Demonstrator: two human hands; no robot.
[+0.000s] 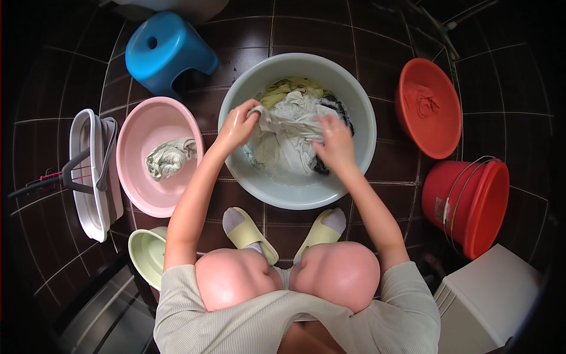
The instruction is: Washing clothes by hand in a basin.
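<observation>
In front of me a large pale grey-green plastic basin holds soapy water and wet laundry. My left hand, wet, pinches an edge of a white garment near the basin's left side and lifts it somewhat. Over the right part of the same garment is my right hand, blurred by motion; its fingertips meet the fabric, but their hold is unclear. At the far side of the basin lies a yellow-green cloth. A black piece of laundry partly shows from under the white fabric.
On the left stand a pink basin with a patterned cloth, a folded white-grey basin, a small green basin and a blue stool. A red basin and a red bucket stand on the right.
</observation>
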